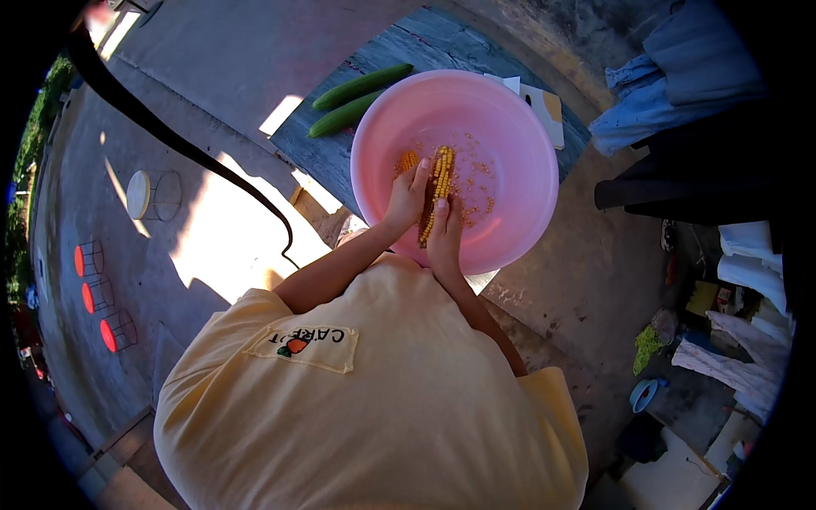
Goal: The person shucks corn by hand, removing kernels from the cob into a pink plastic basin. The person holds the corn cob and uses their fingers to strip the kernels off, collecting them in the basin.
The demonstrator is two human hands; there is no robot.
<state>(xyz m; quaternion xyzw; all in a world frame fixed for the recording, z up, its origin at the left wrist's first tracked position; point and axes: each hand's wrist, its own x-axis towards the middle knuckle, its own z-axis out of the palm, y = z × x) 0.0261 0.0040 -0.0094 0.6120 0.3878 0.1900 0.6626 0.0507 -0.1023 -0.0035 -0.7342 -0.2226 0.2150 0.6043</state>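
Over a pink plastic basin (523, 210), both hands grip one partly shelled ear of dried corn (441, 175). My left hand (408, 194) holds its left side, the thumb pointing up along the cob. Lower on the ear, my right hand (446, 233) closes round it with the thumb against the kernels. Yellow rows still cover the face turned to me, while the left edge shows bare reddish cob. Loose kernels (481, 168) lie scattered on the basin's bottom. Another piece of corn (407, 160) shows just beyond my left hand, partly hidden by it.
The basin stands on a blue-grey table (306, 150). Two long green cucumbers (362, 87) lie left of it, and a white and tan card or box (545, 111) lies at its right. Cloths (695, 70) hang at the upper right. Several red-topped stools (87, 298) stand far left.
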